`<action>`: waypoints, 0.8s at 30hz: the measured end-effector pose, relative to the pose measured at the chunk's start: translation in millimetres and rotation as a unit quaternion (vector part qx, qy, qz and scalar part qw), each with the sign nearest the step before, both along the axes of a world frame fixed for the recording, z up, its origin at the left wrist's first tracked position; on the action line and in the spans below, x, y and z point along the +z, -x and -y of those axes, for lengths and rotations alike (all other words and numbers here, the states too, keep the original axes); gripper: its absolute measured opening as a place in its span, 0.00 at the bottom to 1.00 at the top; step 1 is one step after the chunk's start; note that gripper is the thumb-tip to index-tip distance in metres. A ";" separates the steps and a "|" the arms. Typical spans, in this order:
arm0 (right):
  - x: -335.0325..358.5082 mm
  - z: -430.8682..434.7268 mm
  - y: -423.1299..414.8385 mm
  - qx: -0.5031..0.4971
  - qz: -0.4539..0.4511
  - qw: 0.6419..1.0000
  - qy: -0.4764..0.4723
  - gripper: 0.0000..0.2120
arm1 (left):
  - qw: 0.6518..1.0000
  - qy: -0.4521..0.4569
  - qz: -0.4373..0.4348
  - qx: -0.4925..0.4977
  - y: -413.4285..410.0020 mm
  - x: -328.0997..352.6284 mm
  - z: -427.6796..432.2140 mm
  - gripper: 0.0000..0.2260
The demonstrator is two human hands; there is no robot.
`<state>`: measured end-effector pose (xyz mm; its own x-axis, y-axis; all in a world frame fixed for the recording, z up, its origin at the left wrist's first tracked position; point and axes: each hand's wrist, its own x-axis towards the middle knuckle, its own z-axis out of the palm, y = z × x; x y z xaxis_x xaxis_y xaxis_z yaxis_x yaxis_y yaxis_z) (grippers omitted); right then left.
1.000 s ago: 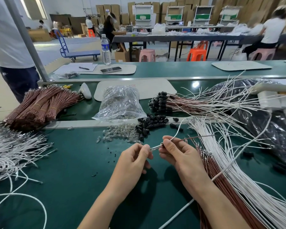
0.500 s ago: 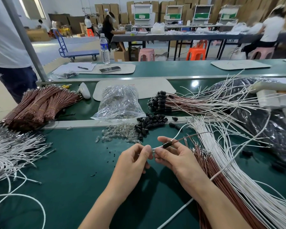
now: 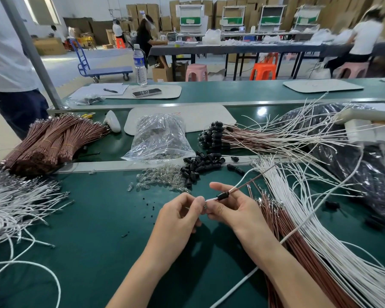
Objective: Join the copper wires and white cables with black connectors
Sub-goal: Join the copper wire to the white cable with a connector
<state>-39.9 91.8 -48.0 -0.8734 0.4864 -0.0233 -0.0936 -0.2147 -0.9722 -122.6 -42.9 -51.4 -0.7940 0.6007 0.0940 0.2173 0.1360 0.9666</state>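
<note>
While loose white cables [image 3: 13,201] are lying at the left end of the green bench [image 3: 93,241], the left hand [image 3: 182,215] is pinching the bare tip of a paired copper wire [image 3: 259,175] and white cable [image 3: 239,182]; the right hand [image 3: 233,210] is pinching the pair just beside it, under a black connector [image 3: 223,195] sitting on both strands, which are trailing rightward over heaped wires [image 3: 309,247].

Tabletop [image 3: 87,241] dark green. Copper wires [image 3: 53,141] red-brown, far left edge. White cables [image 3: 320,230] along right edge. Black connectors [image 3: 200,165] centre, one black connector [image 3: 223,195] on white cable [image 3: 212,199]. Bag [image 3: 162,138] clear.
</note>
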 end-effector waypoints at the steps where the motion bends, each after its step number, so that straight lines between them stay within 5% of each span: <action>1: -0.1 -0.1 0.1 -0.003 0.000 1.000 -0.001 0.20 | 1.000 0.002 -0.003 0.002 -0.3 0.0 -0.3 0.11; 7: 1.6 0.0 1.8 -0.017 -0.012 0.999 0.046 0.19 | 1.000 0.003 -0.014 0.022 -2.4 0.4 -2.8 0.13; 12: -0.1 -8.8 3.5 -0.087 -0.030 0.984 0.155 0.09 | 0.999 -0.006 -0.017 0.039 -0.9 -0.8 -1.2 0.14; 24: 1.9 -5.8 2.4 -0.174 -0.004 0.985 0.004 0.08 | 0.997 -0.002 -0.074 0.028 -0.4 -6.1 1.0 0.13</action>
